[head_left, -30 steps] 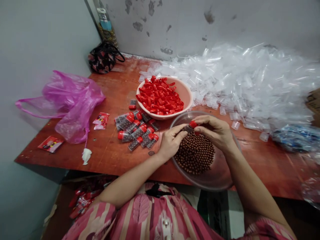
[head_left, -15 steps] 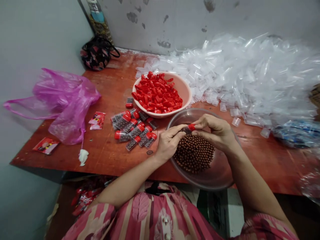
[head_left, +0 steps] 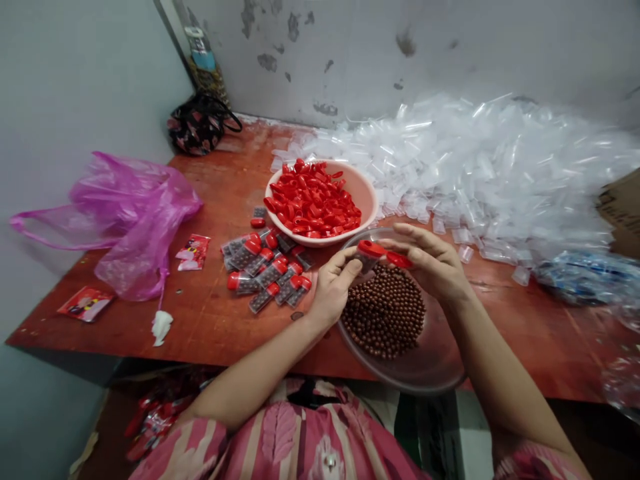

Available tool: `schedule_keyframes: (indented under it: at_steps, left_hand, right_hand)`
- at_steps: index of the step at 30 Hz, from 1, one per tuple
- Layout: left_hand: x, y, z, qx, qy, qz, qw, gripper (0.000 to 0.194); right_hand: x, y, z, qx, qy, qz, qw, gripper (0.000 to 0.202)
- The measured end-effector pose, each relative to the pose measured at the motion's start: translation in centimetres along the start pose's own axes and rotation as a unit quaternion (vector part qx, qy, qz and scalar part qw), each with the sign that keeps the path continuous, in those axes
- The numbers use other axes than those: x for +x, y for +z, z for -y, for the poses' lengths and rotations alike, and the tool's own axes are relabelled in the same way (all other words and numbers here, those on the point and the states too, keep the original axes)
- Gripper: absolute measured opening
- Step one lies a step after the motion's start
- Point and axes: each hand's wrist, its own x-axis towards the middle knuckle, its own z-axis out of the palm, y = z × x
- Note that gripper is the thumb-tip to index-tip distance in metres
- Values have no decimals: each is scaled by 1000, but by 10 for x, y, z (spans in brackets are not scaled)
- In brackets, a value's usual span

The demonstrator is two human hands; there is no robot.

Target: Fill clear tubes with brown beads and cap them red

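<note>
Left grip (head_left: pixel 333 283) holds a filled tube (head_left: pixel 367 263); right grip (head_left: pixel 436 264) pinches its red cap (head_left: pixel 371 249), flap open. Capped tubes (head_left: pixel 273 271) left of both appear finished; brown balls (head_left: pixel 389 311) below, loose caps (head_left: pixel 320 202) beyond remain.

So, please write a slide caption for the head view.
Over a basin of brown balls, the left hand holds a small container, the right hand at its red cap.

Red table (head_left: pixel 227 193), red-capped containers (head_left: pixel 273 272), pink bowl (head_left: pixel 368 200)

No text is legible, even on the cardboard box (head_left: pixel 623 215).
</note>
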Motion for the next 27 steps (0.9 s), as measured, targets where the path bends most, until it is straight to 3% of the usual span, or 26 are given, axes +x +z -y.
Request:
schedule_keyframes:
  at_steps: [4, 10, 13, 17, 19, 24, 27]
  left_hand:
    - [2, -2, 1, -51, -17, -8, 999, 36]
    - [-3, -3, 0, 152, 74, 2, 986, 22]
    - [-5, -4, 1, 205, 116, 13, 972, 22]
    - [-5, -8, 4, 241, 141, 21, 960, 25]
    - [-5, -9, 5, 252, 144, 31, 956, 26]
    - [-6, -9, 4, 299, 143, 24, 943, 26]
    - [-3, -7, 1, 322, 131, 32, 937, 27]
  right_hand:
    - [5, -4, -10, 69, 39, 28, 996, 42]
    - [8, 12, -12, 92, 22, 0, 995, 38]
    - [8, 18, -9, 138, 105, 65, 983, 46]
    - [9, 20, -8, 216, 213, 173, 937, 43]
    - [8, 24, -10, 243, 228, 165, 928, 36]
    - [3, 43, -13, 299, 216, 59, 927, 21]
    - [5, 39, -6, 271, 226, 98, 931, 28]
